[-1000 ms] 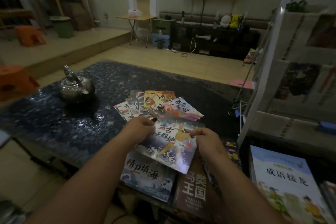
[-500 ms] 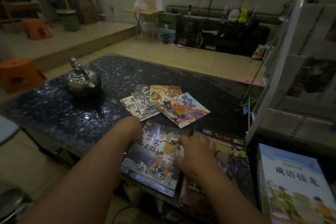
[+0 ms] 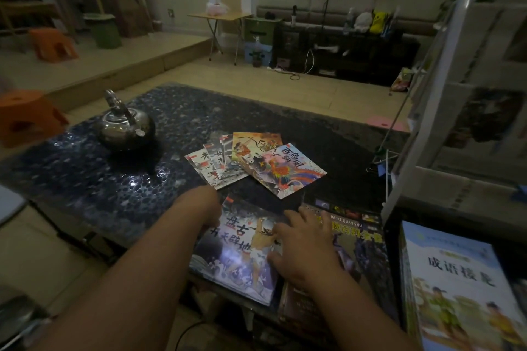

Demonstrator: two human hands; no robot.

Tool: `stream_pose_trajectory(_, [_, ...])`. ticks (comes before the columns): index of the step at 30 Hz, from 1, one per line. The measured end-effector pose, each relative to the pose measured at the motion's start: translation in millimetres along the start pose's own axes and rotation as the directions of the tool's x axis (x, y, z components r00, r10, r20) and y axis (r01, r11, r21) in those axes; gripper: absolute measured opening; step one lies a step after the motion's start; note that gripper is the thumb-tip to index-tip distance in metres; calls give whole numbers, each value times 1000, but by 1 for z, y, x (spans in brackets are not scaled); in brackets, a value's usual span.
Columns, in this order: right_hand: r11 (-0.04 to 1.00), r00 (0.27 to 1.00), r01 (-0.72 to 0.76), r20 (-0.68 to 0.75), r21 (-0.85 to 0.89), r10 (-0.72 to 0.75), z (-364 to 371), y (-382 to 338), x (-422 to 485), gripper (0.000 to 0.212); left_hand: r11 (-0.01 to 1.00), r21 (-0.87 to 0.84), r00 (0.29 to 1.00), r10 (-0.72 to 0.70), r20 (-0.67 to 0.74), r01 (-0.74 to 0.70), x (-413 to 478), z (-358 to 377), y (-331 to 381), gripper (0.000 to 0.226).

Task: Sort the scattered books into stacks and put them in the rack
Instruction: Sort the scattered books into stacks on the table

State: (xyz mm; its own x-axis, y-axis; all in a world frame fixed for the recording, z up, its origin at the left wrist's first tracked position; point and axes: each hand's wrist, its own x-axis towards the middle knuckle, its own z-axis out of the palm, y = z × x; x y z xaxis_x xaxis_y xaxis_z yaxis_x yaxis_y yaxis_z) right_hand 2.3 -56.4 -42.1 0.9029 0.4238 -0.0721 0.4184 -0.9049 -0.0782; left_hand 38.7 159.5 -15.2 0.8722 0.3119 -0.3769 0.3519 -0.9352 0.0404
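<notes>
As our right hand (image 3: 309, 248) lies on the dark glossy picture book with white characters (image 3: 236, 253), its fingers (image 3: 292, 215) are spread and nearly straight, resting flat on the right side of the cover and curled round nothing. Our left hand (image 3: 201, 208) meets the upper left edge of the same book. Its fingers are hidden behind the hand, so we cannot tell whether they grip. That book lies flat at the near edge of the dark speckled bench (image 3: 85, 179). Just beside it on the right lies a dark book with yellow lettering (image 3: 360, 239). Farther back, a fan of thin colourful picture books (image 3: 256, 162) overlaps on the bench, with a shiny metal kettle (image 3: 125, 128) to its left. The white rack (image 3: 433, 88) stands at the right, with a pale blue book (image 3: 459, 279) below it.
</notes>
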Motion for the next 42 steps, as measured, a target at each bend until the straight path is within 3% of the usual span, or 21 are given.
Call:
stream_pose_trajectory(14, [1000, 998, 7, 70, 25, -8, 0, -1, 0, 53, 999, 1, 999, -41, -8, 41, 2, 5, 8, 18])
stream_pose_trajectory(18, [998, 999, 8, 48, 62, -11, -1, 0, 0, 48, 996, 69, 998, -46, -35, 48, 4, 6, 11, 31])
stream_pose_trajectory(21, [989, 999, -11, -47, 150, 18, -5, 5, 1, 39, 998, 67, 994, 22, -111, -14, 7, 8, 18, 42])
stream_pose_trajectory(25, [970, 987, -26, -149, 241, 64, -11, 18, 3, 28, 983, -61, 971, 161, -179, -174, 14, 14, 33, 44])
stream_pose_trajectory(31, [921, 975, -116, -134, 373, 177, -16, 38, 7, 23, 927, -136, 911, 302, -279, -349, 17, 17, 64, 52])
stream_pose_trajectory(37, [866, 960, -166, -125, 472, 252, -20, 53, 11, 27, 898, -123, 855, 350, -382, -422, 24, 21, 104, 50])
stream_pose_trajectory(42, [821, 949, -201, -102, 535, 299, -20, 68, 17, 32, 922, -71, 864, 328, -383, -382, 44, 27, 124, 68])
